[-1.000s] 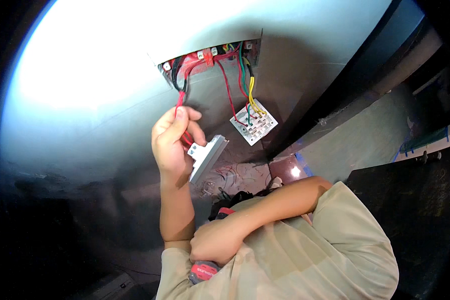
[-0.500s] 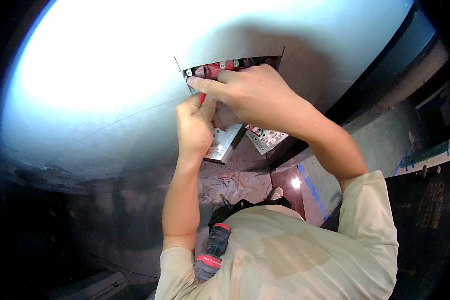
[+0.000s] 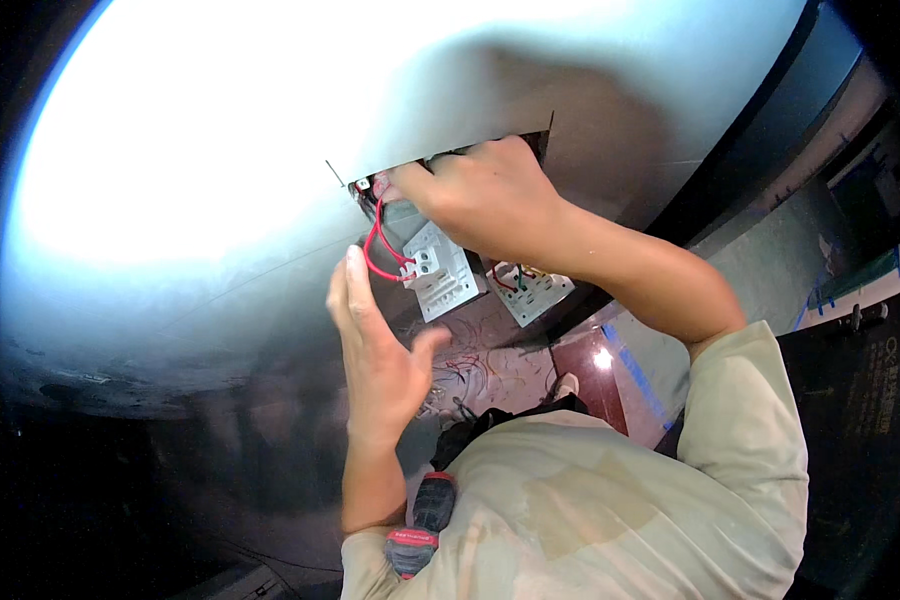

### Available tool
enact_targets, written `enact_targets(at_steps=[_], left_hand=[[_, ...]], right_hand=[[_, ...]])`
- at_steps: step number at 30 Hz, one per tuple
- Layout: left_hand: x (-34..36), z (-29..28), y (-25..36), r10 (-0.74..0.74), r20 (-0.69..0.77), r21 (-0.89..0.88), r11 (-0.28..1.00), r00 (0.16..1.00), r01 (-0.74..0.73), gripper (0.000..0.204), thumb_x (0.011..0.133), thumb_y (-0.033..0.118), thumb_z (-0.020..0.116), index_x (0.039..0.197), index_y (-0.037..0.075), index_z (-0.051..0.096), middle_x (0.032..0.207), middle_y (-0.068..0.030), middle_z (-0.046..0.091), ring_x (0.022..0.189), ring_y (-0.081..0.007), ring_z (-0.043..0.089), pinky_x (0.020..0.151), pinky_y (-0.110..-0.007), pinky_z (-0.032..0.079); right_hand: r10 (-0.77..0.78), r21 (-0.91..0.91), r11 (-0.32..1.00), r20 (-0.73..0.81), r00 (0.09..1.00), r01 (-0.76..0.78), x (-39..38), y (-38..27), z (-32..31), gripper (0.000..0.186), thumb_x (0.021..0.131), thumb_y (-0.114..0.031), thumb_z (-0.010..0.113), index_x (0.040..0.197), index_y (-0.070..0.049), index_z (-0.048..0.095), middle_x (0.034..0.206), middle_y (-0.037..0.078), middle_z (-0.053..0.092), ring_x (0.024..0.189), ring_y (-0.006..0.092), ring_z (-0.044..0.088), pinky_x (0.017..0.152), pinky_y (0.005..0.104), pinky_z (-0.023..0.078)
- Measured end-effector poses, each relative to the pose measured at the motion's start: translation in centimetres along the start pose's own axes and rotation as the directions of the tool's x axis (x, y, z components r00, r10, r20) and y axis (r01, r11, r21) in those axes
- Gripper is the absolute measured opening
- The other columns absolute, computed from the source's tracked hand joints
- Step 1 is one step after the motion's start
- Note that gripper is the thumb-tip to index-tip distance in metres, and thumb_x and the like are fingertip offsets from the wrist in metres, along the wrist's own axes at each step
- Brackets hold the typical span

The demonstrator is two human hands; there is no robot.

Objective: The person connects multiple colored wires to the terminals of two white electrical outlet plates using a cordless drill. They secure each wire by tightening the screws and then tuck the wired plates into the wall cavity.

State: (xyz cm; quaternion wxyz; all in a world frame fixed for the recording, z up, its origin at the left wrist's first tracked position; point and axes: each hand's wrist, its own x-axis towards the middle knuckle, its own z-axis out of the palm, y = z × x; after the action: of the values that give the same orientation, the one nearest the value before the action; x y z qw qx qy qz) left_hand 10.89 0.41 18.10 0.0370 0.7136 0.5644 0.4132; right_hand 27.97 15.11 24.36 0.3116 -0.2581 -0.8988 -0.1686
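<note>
My right hand [image 3: 485, 190] reaches into a long slot [image 3: 540, 145] cut in the pale wall. Its fingers are bent and their tips are hidden inside, close to a bundle of wires at the slot's left end. From there a loop of red wire [image 3: 370, 250] runs down to the terminals on the back of a white wall switch plate [image 3: 445, 285], which hangs below the slot. Left of that plate, my left hand [image 3: 375, 345] is held up with fingers stretched and thumb apart, holding nothing. A second white plate [image 3: 530, 295] with red and green wires hangs to the right.
A black and red power tool [image 3: 425, 525] rests against the front of my shirt. Wire scraps [image 3: 470, 365] litter the floor below the plates. Blue tape [image 3: 635, 375] marks the floor at right, and a dark board [image 3: 860, 420] stands beyond it.
My left hand has let go of the red wires and drawn down and back, opening. The left switch plate now hangs in fuller view. My right hand stays at the slot.
</note>
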Motion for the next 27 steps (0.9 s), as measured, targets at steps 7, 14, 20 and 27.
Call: enact_targets(at_steps=[7,14,20,27], left_hand=[[-0.6,1.4,-0.7,0.294,-0.289,-0.051,0.946,0.911,-0.321,0.071,0.079,-0.009,0.060,0.147,-0.012,0.042,0.142,-0.0359,0.052,0.130,-0.0468,0.056,0.104,-0.047,0.051],[2.0,1.8,1.8,0.281,-0.219,0.050,0.960,0.934,-0.277,0.076,0.070,-0.005,0.058,0.145,-0.014,0.047,0.140,-0.0367,0.052,0.125,-0.0499,0.058,0.106,-0.047,0.049],[5.1,0.5,0.0,0.052,-0.033,-0.604,0.795,0.998,-0.061,0.072,0.067,-0.005,0.054,0.139,-0.008,0.059,0.141,-0.0278,0.059,0.125,-0.0309,0.063,0.103,-0.036,0.049],[3.7,3.0,-2.2,0.041,-0.076,-0.772,0.629,0.996,-0.085,0.077,0.062,-0.005,0.050,0.138,-0.009,0.060,0.142,-0.0229,0.060,0.136,-0.0294,0.053,0.118,-0.039,0.034]], right_hand=[[0.098,0.034,0.994,0.043,0.994,-0.100,0.1,-0.4,-0.5,0.012,0.085,-0.018,0.067,0.094,-0.011,0.070,0.068,0.011,0.071,0.062,0.0319,0.072,0.051,0.0428,0.054],[0.162,-0.004,0.986,0.184,0.969,-0.165,0.0,-0.4,-1.1,0.020,0.086,-0.018,0.065,0.103,-0.013,0.073,0.071,0.012,0.072,0.066,0.0342,0.073,0.056,0.0449,0.056],[0.124,0.255,0.960,0.000,0.992,-0.120,-2.0,1.4,-1.8,0.026,0.090,-0.015,0.071,0.114,-0.006,0.073,0.083,0.013,0.071,0.073,0.0324,0.069,0.062,0.0406,0.053],[0.096,0.642,0.767,-0.114,0.989,0.000,-6.3,-1.7,-3.7,0.036,0.087,-0.018,0.078,0.116,0.001,0.070,0.109,0.017,0.072,0.092,0.0353,0.070,0.080,0.0436,0.054]])
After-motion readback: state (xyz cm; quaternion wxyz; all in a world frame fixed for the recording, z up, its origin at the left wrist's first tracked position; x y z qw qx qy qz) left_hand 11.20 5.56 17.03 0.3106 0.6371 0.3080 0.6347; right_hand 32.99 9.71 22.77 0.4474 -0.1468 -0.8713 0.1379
